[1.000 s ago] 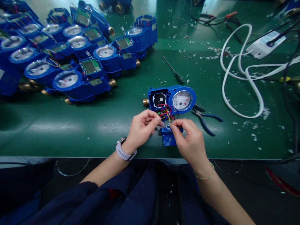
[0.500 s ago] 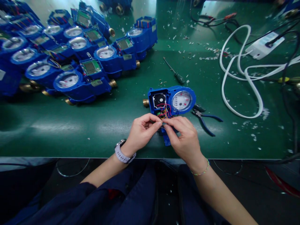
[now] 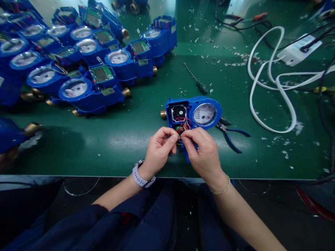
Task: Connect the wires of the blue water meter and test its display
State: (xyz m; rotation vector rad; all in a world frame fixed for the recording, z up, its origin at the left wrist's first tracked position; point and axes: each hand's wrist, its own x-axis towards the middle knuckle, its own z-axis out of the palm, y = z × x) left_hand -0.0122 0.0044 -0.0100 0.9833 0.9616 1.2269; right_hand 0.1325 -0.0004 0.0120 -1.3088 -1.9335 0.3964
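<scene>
An opened blue water meter (image 3: 193, 113) lies on the green bench (image 3: 125, 139) with its dial to the right and an open compartment to the left. Thin coloured wires (image 3: 184, 124) spill out of that compartment toward me. My left hand (image 3: 160, 150) and my right hand (image 3: 203, 153) meet just below the meter, fingertips pinched together on the wires. Under my right hand lies a small blue cover piece (image 3: 187, 156), mostly hidden by the fingers.
Several blue water meters (image 3: 86, 66) crowd the bench's left half. Blue-handled pliers (image 3: 230, 134) lie right of the opened meter, a thin screwdriver (image 3: 196, 78) behind it. A white cable (image 3: 272, 83) and white adapter (image 3: 298, 52) lie at right. Another blue meter (image 3: 10, 134) shows at the left edge.
My hands have drawn closer together, pinching the wires nearer the meter, and the right hand now covers most of the blue cover piece. A blue meter has appeared at the left edge.
</scene>
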